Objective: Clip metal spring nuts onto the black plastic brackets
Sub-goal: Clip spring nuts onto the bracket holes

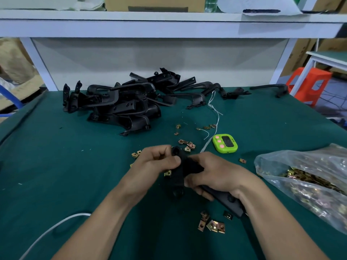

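A black bracket [187,167] is held over the green tabletop [75,166], below and left of the green timer [225,143]. The right hand [214,173] grips the bracket's long arm, fingers [201,192] clamped around it, and the arm's end protrudes past the wrist. The left hand [156,160] holds the bracket's upper end, fingers curled and thumb pressed against it. Whether a nut sits under the thumb cannot be determined. Loose spring nuts [187,144] lie scattered just left of the timer, and a second cluster of nuts [211,224] lies well below it. A pile of brackets [120,102] lies above and left of the timer. A clear bag of nuts [309,177] lies to the timer's lower right. A white string [214,113] trails above the timer.
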